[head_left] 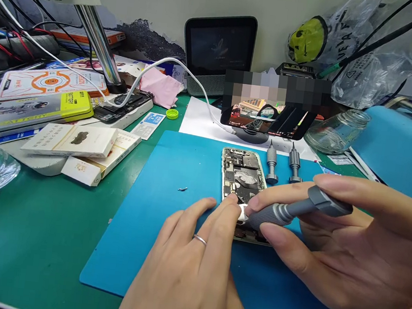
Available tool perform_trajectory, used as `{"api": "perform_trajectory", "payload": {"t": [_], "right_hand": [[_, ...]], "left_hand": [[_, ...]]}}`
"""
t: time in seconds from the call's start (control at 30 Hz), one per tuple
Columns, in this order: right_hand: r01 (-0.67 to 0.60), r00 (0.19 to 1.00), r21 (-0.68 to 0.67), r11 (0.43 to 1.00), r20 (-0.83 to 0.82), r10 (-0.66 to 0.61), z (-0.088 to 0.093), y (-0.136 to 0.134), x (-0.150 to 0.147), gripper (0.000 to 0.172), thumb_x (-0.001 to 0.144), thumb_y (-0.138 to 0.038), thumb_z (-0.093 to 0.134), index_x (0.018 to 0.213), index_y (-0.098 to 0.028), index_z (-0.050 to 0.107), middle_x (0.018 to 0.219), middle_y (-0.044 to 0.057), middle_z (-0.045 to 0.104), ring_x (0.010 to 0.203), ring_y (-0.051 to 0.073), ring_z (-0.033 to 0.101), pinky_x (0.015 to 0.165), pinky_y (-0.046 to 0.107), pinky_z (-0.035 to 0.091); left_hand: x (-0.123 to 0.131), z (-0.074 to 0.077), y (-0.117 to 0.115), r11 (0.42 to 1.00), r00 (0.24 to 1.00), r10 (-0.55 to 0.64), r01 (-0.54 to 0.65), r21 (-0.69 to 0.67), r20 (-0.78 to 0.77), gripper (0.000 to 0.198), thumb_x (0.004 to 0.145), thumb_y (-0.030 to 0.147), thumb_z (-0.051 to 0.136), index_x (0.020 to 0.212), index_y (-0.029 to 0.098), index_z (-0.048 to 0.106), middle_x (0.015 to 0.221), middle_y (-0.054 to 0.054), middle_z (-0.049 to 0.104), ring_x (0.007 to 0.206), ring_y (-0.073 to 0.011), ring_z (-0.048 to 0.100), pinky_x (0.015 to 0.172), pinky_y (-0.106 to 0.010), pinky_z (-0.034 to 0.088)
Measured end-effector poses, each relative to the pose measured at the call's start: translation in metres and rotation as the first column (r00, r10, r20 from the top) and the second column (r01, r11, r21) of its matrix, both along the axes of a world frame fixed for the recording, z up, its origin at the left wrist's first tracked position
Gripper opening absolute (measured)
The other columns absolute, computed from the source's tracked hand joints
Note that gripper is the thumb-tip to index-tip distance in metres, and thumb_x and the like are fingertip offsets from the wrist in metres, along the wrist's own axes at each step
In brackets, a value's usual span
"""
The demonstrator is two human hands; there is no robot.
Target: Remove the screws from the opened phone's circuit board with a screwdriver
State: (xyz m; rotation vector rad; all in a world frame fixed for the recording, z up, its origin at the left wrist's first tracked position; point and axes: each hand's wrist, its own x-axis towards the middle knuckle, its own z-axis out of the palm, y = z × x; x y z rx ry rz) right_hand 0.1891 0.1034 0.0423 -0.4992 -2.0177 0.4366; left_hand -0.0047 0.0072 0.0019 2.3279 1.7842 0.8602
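Note:
An opened smartphone (244, 176) with bare circuitry lies on the blue mat (160, 194). My left hand (189, 266), a ring on one finger, reaches over its left side with fingers bent. Its fingertips press on the phone beside a small white piece (243, 212); the thumb is hidden. My right hand (358, 251) grips a grey precision screwdriver (292, 209) between thumb and fingers. The driver is tilted, its working end down at the phone near the white piece, and the tip is hidden. Past the phone, two similar screwdrivers (272, 164) stand upright on their caps.
A small dark bit (182, 189) lies on the mat. Behind are a propped phone (267, 119), a glass jar (338, 130) and a tablet-like display (220, 44). Boxes (72, 139), a battery package (36, 108) and a microscope post (101, 48) crowd the left. A white cable (175, 61) arches across.

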Motion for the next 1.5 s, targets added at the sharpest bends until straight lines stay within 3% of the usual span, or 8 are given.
{"api": "perform_trajectory", "payload": {"t": [0.23,0.5,0.67,0.83,1.03,1.5], "right_hand": [[-0.008,1.000,-0.036,0.999,0.000,0.008,-0.001,0.001,-0.003,0.088,0.078,0.008,0.087,0.152,-0.039,0.073,0.100,0.001,0.088,0.083,0.025,0.091,0.056,0.025,0.075],[-0.021,0.994,0.066,0.998,0.104,0.014,0.001,-0.001,-0.002,0.096,0.088,0.005,0.080,0.169,-0.040,0.057,0.104,0.002,0.087,0.088,0.024,0.091,0.065,0.027,0.078],[-0.039,0.999,0.138,0.990,0.021,0.036,0.003,0.002,-0.008,0.097,0.085,0.009,0.082,0.167,-0.039,0.060,0.102,-0.001,0.086,0.086,0.020,0.091,0.072,0.021,0.077],[-0.032,0.999,0.080,0.996,0.011,0.031,0.004,0.001,-0.010,0.096,0.082,0.010,0.083,0.161,-0.042,0.066,0.099,-0.003,0.087,0.083,0.022,0.091,0.069,0.024,0.078],[-0.029,0.997,0.067,0.997,0.067,0.025,0.002,0.000,-0.005,0.097,0.084,0.004,0.086,0.166,-0.042,0.062,0.102,0.001,0.091,0.084,0.026,0.091,0.064,0.028,0.078],[-0.001,0.999,0.038,0.999,0.032,0.000,0.003,0.000,-0.004,0.098,0.081,0.005,0.087,0.163,-0.045,0.066,0.098,-0.002,0.089,0.082,0.023,0.090,0.071,0.026,0.079]], "left_hand": [[0.000,-0.001,0.000,1.000,1.000,-0.009,0.009,-0.005,0.024,0.074,0.091,0.007,0.043,0.162,0.024,0.036,0.156,-0.007,0.074,0.144,-0.0289,0.069,0.111,-0.050,0.061],[-0.001,-0.001,0.000,1.000,0.999,-0.015,0.015,-0.002,0.033,0.077,0.090,0.006,0.043,0.165,0.025,0.034,0.157,-0.004,0.074,0.145,-0.0286,0.069,0.112,-0.049,0.061],[-0.001,-0.001,0.000,1.000,1.000,-0.007,0.007,-0.002,0.018,0.077,0.089,0.006,0.044,0.163,0.024,0.035,0.157,-0.004,0.074,0.143,-0.0274,0.070,0.112,-0.048,0.061],[0.000,0.000,0.000,1.000,1.000,0.000,0.001,-0.012,0.001,0.074,0.091,0.007,0.043,0.162,0.025,0.033,0.157,-0.003,0.074,0.145,-0.0264,0.069,0.112,-0.048,0.061],[0.000,0.000,0.000,1.000,1.000,0.003,-0.003,-0.004,0.007,0.074,0.091,0.007,0.043,0.162,0.026,0.034,0.156,-0.004,0.075,0.144,-0.0271,0.070,0.112,-0.048,0.062],[0.000,-0.001,0.000,1.000,0.999,-0.004,0.004,-0.012,0.038,0.077,0.091,0.007,0.043,0.165,0.028,0.035,0.161,0.002,0.072,0.147,-0.0243,0.067,0.114,-0.045,0.058]]}}
